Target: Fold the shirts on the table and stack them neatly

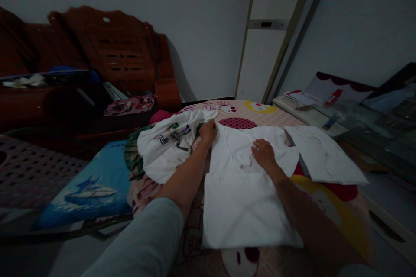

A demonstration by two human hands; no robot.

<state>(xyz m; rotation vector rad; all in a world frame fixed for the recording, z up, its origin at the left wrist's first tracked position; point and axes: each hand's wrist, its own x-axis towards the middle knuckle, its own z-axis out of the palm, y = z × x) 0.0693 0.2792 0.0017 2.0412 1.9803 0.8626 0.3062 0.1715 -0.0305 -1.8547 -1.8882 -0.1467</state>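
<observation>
Dim grey wall (208,21) at the back; carved wooden sofa (110,43) cut off at the left, seat partly lost in shadow. Nearer, round-edged table under a pink cartoon tablecloth (276,116), much of the pattern hidden by laundry. On it, in the middle, white shirt (219,153) laid flat, plain, lightly creased, with a curved neckline; squared white panel (250,212) towards the near edge, impossible to tell whether part of the same garment. To the left, bunched white T-shirt (152,156), printed lettering too blurred to read. Left hand (208,133) at the shirt's far left corner, fingers curled together, any pinched cloth hidden. Right hand (264,153) over the shirt's right side, fingers bent, slightly apart; grip impossible to tell.
</observation>
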